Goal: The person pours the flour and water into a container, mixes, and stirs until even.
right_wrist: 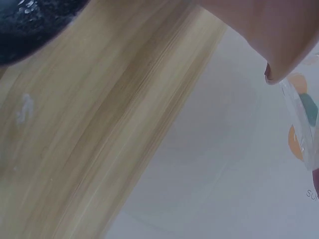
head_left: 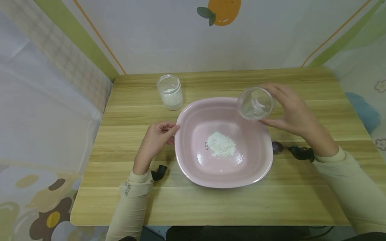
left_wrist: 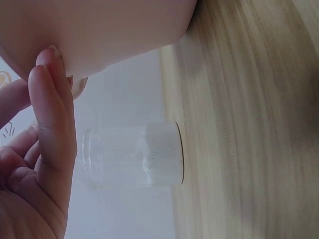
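A: What's the surface like?
B: A pale wooden table (head_left: 217,207), its grain running side to side, with rounded corners. Behind it hangs a white backdrop (head_left: 181,47) with orange and green lines.
A: Any prints?
B: One orange fruit (head_left: 224,11) at the top of the head view. On the left, a printed cloth (head_left: 36,117) carries a brown flower (head_left: 52,219) low down; on the right there's a blue patch (head_left: 363,112).
A: Count the things for me.
B: One pink basin (head_left: 221,183), in the middle of the table. One heap of white powder (head_left: 221,144) on its floor, near the centre. One clear jar (head_left: 169,82), upright on the table just beyond the basin's left side, part filled with white powder. One clear cup (head_left: 245,112). One dark spoon (head_left: 277,147), partly hidden, just beside the basin on the right.
A: And hands?
B: Two, both in cream sleeves (head_left: 132,201). The left hand (head_left: 156,139) pinches the basin's left rim, thumb on top, fingers against the outer wall.
A: The other?
B: The right hand (head_left: 294,110) grips the cup between thumb and fingers, tilted above the basin's far right rim. The right wrist view catches only a sliver of it.
A: Anything in it?
B: Too unclear to tell.
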